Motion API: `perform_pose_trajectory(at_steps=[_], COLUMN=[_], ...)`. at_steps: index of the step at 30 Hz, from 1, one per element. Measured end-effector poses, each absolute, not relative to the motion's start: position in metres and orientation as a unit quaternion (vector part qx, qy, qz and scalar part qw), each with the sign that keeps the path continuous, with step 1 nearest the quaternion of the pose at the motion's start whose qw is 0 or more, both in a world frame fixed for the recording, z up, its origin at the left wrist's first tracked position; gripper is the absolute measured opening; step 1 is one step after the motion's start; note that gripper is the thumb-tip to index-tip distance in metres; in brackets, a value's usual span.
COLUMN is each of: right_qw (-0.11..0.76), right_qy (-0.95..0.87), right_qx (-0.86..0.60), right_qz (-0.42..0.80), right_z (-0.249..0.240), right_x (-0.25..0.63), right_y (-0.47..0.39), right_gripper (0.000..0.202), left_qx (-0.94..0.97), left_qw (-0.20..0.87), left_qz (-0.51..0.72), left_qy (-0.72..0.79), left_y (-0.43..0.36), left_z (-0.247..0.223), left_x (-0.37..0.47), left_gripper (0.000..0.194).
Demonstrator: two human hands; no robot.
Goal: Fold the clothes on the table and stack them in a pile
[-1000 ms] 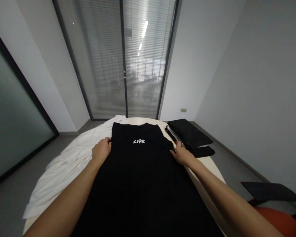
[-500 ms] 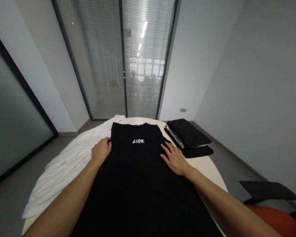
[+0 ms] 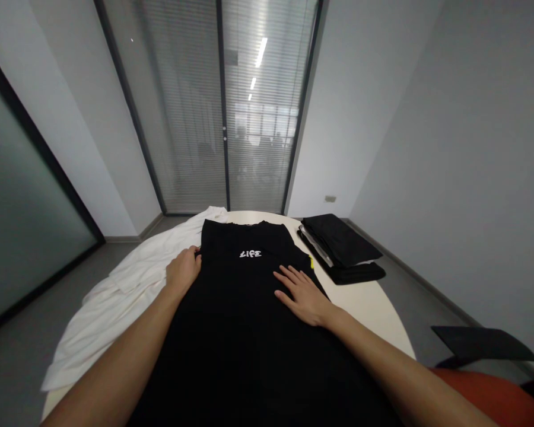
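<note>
A black shirt with white lettering lies spread over the round table, its collar at the far end. At the shirt's left edge, my left hand is closed, its fingers pinching the black cloth. My right hand rests flat on the right part of the shirt, fingers spread, holding nothing. A small yellow mark shows at the shirt's right edge, just beyond my right fingers.
White cloth lies rumpled along the table's left side. Folded dark garments are stacked at the back right of the pale table. An orange and black chair stands at the lower right.
My right hand has moved left and slightly nearer, off the shirt's right edge, and the yellow mark is now more exposed. My left hand has hardly moved.
</note>
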State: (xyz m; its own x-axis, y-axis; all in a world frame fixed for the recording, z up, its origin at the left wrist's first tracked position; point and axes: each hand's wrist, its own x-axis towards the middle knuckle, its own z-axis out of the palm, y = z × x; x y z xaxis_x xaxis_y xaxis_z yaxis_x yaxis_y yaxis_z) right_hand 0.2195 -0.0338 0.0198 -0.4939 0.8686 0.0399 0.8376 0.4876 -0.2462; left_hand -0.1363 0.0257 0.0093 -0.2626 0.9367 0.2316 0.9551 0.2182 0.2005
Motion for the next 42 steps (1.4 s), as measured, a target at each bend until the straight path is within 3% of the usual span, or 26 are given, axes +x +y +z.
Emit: perform_pose_trajectory(at_steps=[5,9,17,22,32,36,42], right_qw=[0.058,0.102,0.180,0.230,0.220,0.179,0.092], right_qy=[-0.826,-0.820,-0.872,-0.898,-0.942,-0.957,-0.983], right_qx=[-0.556,-0.561,-0.446,-0.368,-0.244,-0.222,-0.096], right_qz=[0.074,0.049,0.090,0.070,0.067,0.045,0.128], right_z=[0.040,0.054,0.015,0.016,0.031,0.041,0.045], right_x=[0.196,0.156,0.129,0.145,0.153,0.142,0.122], right_y=[-0.021,-0.003,0.011,0.007,0.005,-0.006,-0.050], right_gripper=[0.059,0.060,0.053,0.040,0.031,0.025,0.020], left_qx=[-0.605,-0.605,-0.617,-0.621,-0.628,-0.630,-0.637], left_qw=[0.035,0.041,0.043,0.044,0.052,0.057,0.047], left_qz=[-0.155,-0.156,-0.155,-0.156,-0.157,-0.156,-0.162], left_qy=[-0.781,-0.780,-0.770,-0.767,-0.761,-0.759,-0.752], left_y=[0.026,0.026,0.025,0.025,0.024,0.026,0.028], left_z=[0.008,0.007,0.008,0.009,0.007,0.006,0.005], left_x=[-0.136,-0.135,-0.137,-0.137,-0.137,-0.137,-0.136], left_gripper=[0.034,0.034,0.034,0.036,0.037,0.038,0.035])
